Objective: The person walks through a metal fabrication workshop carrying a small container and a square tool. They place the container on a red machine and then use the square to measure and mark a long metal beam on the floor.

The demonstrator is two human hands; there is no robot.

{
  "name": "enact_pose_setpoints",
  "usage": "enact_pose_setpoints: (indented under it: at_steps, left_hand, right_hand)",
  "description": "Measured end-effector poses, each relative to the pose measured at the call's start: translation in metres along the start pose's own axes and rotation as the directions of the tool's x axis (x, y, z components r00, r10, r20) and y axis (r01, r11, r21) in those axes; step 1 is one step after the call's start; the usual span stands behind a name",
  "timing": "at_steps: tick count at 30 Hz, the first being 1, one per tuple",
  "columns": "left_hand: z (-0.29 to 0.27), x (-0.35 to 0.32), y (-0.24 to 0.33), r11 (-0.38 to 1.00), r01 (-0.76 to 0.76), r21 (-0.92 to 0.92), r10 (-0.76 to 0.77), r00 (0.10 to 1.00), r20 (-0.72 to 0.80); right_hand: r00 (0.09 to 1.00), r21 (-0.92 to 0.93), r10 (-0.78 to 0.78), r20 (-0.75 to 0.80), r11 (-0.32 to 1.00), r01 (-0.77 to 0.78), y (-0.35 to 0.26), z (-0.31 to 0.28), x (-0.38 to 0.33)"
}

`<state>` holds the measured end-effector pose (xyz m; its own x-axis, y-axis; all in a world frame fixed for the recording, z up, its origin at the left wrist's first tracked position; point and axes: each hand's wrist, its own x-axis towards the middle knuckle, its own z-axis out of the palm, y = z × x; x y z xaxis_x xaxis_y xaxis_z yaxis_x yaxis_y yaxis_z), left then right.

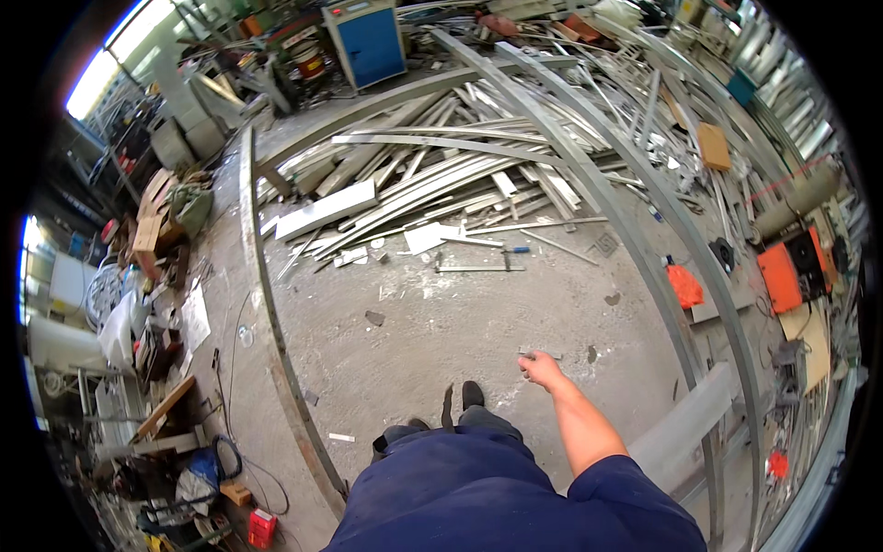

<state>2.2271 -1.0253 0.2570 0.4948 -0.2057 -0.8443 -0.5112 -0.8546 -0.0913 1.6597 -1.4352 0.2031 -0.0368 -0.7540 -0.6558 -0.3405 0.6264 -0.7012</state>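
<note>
My right hand [541, 366] reaches out in front of me over the concrete floor, fingers closed on a small flat grey metal piece [536, 352]. My forearm comes in from the lower right in a dark blue sleeve. My left hand is out of view. My dark shoes [472, 394] stand just left of the hand. A metal bar clamp [478, 268] lies on the floor farther ahead.
A long curved steel strip [267, 313] arcs across the floor at left; two curved steel rails [644, 258] run at right. A pile of aluminium profiles [432, 175] lies ahead. An orange welding machine [789, 276] stands at right, a blue cabinet [372, 41] at the back, clutter at left.
</note>
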Motion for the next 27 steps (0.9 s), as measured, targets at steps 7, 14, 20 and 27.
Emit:
enact_pose_setpoints:
  at_steps: [7,14,20,27]
  left_hand:
    - [-0.083,0.023,0.070,0.991,-0.074,0.108,0.076,0.997,-0.023]
    - [-0.178,0.000,0.172,0.992,-0.116,0.040,0.120,0.983,-0.137]
    - [-0.199,0.073,0.193,0.962,-0.269,-0.046,0.262,0.957,-0.127]
    - [-0.187,0.003,0.219,0.910,-0.347,0.225,0.369,0.927,-0.062]
  right_hand:
    - [0.937,0.195,0.332,-0.104,0.931,-0.309,0.143,-0.053,-0.026]
    - [0.812,0.384,0.580,-0.065,0.766,-0.516,0.174,-0.023,-0.108]
    - [0.903,0.367,0.428,-0.043,0.847,-0.384,0.166,0.013,-0.099]
    - [0.925,0.391,0.360,-0.120,0.874,-0.289,0.122,0.015,-0.103]
